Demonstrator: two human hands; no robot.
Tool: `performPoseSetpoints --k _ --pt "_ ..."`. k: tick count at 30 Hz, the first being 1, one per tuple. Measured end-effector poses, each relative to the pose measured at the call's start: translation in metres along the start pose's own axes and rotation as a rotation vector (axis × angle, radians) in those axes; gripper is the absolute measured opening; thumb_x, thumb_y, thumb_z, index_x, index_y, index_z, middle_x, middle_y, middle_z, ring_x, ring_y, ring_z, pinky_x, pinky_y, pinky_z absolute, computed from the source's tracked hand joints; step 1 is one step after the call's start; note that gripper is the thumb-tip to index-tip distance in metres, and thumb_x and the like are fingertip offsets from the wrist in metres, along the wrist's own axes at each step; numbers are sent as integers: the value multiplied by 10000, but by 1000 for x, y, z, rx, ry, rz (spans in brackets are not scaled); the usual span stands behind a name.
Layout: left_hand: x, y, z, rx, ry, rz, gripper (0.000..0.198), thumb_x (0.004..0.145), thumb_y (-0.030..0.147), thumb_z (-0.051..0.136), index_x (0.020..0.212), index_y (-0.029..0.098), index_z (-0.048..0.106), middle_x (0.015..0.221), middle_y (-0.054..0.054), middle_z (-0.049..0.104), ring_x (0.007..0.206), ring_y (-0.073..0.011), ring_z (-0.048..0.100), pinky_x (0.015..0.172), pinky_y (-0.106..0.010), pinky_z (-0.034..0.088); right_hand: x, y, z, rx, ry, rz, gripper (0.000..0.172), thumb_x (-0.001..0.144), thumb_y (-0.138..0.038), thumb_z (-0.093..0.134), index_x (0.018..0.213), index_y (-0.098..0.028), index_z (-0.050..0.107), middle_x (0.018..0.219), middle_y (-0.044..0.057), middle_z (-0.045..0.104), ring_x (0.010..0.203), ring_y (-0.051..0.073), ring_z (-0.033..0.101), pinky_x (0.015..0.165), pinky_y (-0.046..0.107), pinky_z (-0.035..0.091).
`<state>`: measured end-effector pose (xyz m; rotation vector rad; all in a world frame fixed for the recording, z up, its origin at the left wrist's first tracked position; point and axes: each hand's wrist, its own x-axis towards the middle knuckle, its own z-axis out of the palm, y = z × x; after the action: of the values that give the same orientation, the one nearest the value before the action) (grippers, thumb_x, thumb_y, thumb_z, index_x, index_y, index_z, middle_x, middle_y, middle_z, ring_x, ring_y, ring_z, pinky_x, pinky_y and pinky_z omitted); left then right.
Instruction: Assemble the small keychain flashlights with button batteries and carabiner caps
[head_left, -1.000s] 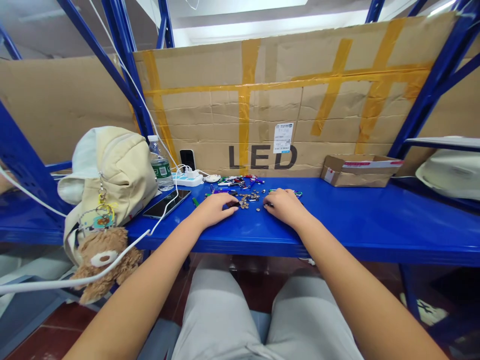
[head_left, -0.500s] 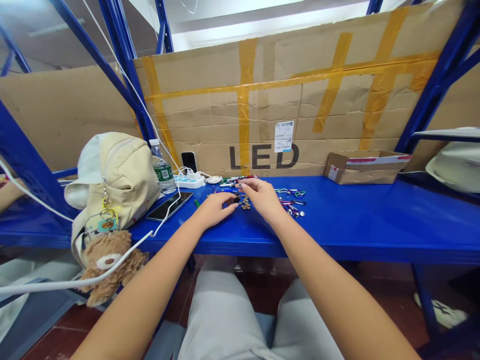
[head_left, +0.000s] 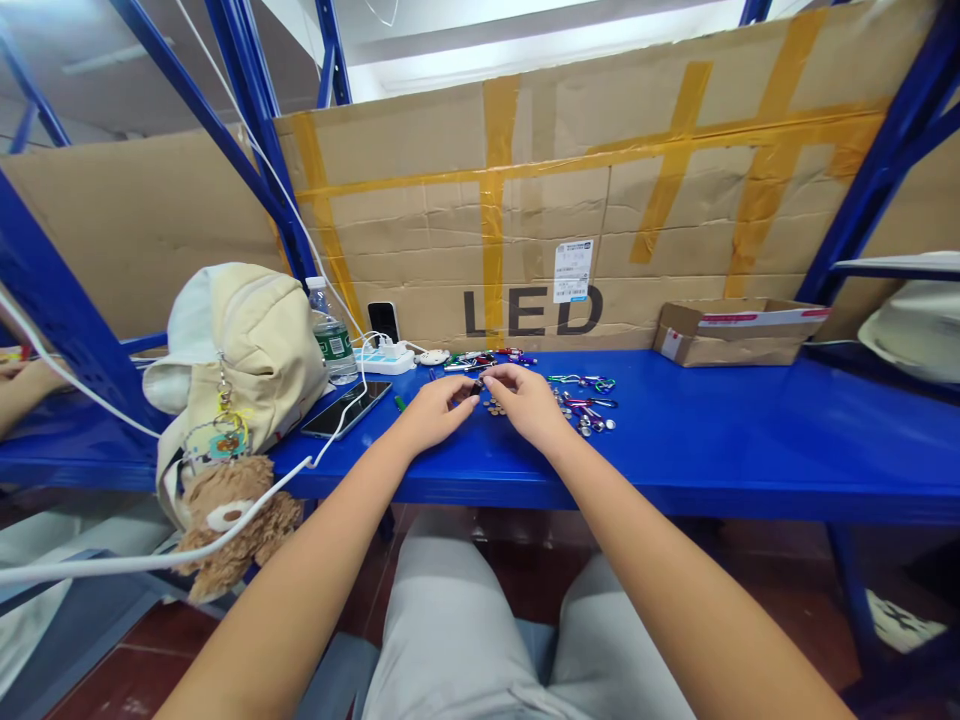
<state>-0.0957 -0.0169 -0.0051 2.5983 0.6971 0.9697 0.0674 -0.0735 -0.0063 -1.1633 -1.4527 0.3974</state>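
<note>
My left hand and my right hand meet fingertip to fingertip just above the blue shelf, pinching a small dark part between them. Right beneath lies a heap of small round metal pieces. Coloured keychain clips are scattered to the right of my right hand, and more small coloured items lie behind my hands near the cardboard wall.
A cream backpack with a teddy bear charm sits at the left. Beside it are a water bottle, a white power strip, a phone and white cables. A cardboard box stands at the right. Another person's hand shows at far left.
My right hand has come in from the right, off the clips, and joined my left hand above the metal pieces. Both hands have lifted off the shelf.
</note>
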Motion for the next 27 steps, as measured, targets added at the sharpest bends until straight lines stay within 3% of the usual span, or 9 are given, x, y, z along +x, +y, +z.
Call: performPoseSetpoints --k 6,12,18,22,27 --pt "0 3 -2 15 16 23 299 885 336 476 1069 147 617 1001 -75 647 860 -178 597 758 -292 488 -2 -3 -5 -118 -5 -18 144 804 -260 562 859 -165 655 879 60 701 795 180 632 747 315 492" --pt "1 1 -5 65 52 60 306 906 315 451 1105 165 629 1001 -75 631 921 -190 584 868 -333 473 -5 3 -6 -444 19 -229 155 861 -228 493 914 -181 631 906 67 683 830 186 617 754 294 458" --pt "1 -4 -5 107 -15 83 316 929 302 411 1108 166 634 1026 -78 623 990 -195 574 940 -342 447 -10 0 -10 -771 -108 -263 184 895 -205 455 942 -186 633 978 83 680 881 206 615 767 293 435" --pt "0 -7 -6 119 -58 123 295 927 288 422 1099 178 636 1045 -71 624 995 -192 575 938 -329 448 -10 0 -12 -787 -180 -287 204 903 -186 442 932 -172 643 955 92 679 882 198 614 779 283 432" --pt "-2 -9 -6 169 -54 223 293 941 277 412 1117 178 625 1045 -77 623 984 -178 579 909 -304 452 -9 4 -16 -628 -213 -290 165 867 -176 488 841 -172 651 868 65 696 811 178 613 753 276 432"
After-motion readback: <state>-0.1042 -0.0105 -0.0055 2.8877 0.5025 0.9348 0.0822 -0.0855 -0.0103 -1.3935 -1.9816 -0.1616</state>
